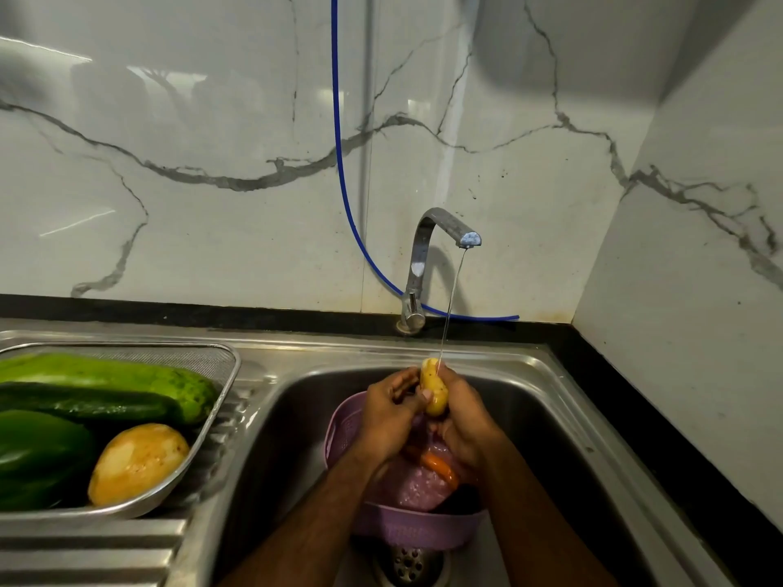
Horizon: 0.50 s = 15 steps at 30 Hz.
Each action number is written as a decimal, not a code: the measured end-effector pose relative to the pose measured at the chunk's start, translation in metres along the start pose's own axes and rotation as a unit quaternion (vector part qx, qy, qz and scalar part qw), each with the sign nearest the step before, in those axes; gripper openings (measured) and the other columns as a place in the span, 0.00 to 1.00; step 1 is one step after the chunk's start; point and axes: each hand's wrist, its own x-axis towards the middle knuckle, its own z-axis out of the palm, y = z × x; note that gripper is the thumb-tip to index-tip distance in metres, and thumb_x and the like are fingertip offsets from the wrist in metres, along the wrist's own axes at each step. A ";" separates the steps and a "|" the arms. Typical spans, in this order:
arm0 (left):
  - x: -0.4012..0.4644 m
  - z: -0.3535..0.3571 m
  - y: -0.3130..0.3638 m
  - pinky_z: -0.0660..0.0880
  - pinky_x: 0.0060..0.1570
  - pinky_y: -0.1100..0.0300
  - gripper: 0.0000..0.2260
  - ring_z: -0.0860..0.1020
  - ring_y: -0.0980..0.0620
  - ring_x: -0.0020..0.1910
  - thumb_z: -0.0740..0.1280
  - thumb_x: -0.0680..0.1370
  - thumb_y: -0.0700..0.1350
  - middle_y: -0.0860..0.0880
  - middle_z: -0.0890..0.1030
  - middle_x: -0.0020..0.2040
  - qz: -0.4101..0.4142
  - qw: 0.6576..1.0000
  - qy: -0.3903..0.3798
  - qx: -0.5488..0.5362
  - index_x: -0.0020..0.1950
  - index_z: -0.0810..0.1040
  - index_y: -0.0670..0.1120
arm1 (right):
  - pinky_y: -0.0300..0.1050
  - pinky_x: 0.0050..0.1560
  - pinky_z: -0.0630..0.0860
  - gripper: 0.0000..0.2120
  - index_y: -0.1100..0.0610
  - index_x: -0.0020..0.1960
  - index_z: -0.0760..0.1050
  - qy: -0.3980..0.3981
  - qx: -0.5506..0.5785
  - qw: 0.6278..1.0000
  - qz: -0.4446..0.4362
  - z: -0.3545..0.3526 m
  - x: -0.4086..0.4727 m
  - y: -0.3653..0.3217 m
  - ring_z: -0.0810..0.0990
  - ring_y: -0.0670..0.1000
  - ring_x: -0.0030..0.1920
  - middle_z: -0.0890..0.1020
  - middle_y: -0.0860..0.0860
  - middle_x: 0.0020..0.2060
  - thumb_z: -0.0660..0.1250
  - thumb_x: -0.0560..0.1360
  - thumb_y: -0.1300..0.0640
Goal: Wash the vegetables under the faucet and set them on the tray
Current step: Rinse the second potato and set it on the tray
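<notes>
Forearms, two, bare, entered from the bottom edge and met at lower centre over the steel sink (pixel 529 400).
Left hand (pixel 392 410): fingers curled round the left side of a small yellow potato (pixel 434 391), thumb against it.
Right hand (pixel 464 421): curled about the same potato from the right and beneath, so both hands clasped it.
Potato: held upright, just right of frame centre in the lower half, its top meeting a thin stream of water (pixel 451 302) from the chrome faucet (pixel 428 252).
Purple colander (pixel 419 531): stood in the sink basin below the hands, above the drain (pixel 409 565); held an orange carrot (pixel 440 467), partly hidden by the right wrist.
Steel tray (pixel 220 396): lower left, on the ribbed draining board (pixel 84 548); held a pale green gourd (pixel 127 374), a dark cucumber (pixel 84 404), a green pepper (pixel 38 455) and a larger yellow potato (pixel 137 463), each touching its neighbour.
Blue hose (pixel 339 141): ran down the marble wall (pixel 169 163) behind the faucet and along the black counter edge.
</notes>
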 end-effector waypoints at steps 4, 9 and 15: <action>-0.002 0.002 -0.006 0.82 0.52 0.48 0.14 0.85 0.46 0.50 0.71 0.78 0.49 0.44 0.86 0.51 -0.067 0.997 -0.016 0.018 0.61 0.81 0.45 | 0.65 0.66 0.77 0.16 0.59 0.62 0.76 0.026 0.013 0.999 -0.024 0.002 0.002 0.000 0.84 0.63 0.55 0.85 0.64 0.53 0.61 0.85 0.48; -0.004 -0.001 -0.003 0.76 0.32 0.62 0.09 0.82 0.53 0.36 0.66 0.82 0.46 0.46 0.85 0.44 -0.075 0.996 -0.047 -0.025 0.58 0.82 0.44 | 0.57 0.50 0.81 0.11 0.55 0.58 0.76 0.022 0.033 0.999 -0.022 0.003 0.004 0.000 0.84 0.61 0.53 0.83 0.62 0.52 0.57 0.87 0.51; -0.003 -0.001 -0.001 0.74 0.28 0.60 0.10 0.81 0.54 0.33 0.66 0.82 0.48 0.44 0.85 0.46 -0.088 0.994 -0.037 -0.051 0.59 0.82 0.46 | 0.58 0.56 0.82 0.23 0.55 0.78 0.66 -0.044 0.076 0.996 0.006 -0.008 0.006 0.000 0.79 0.65 0.65 0.77 0.65 0.68 0.58 0.84 0.63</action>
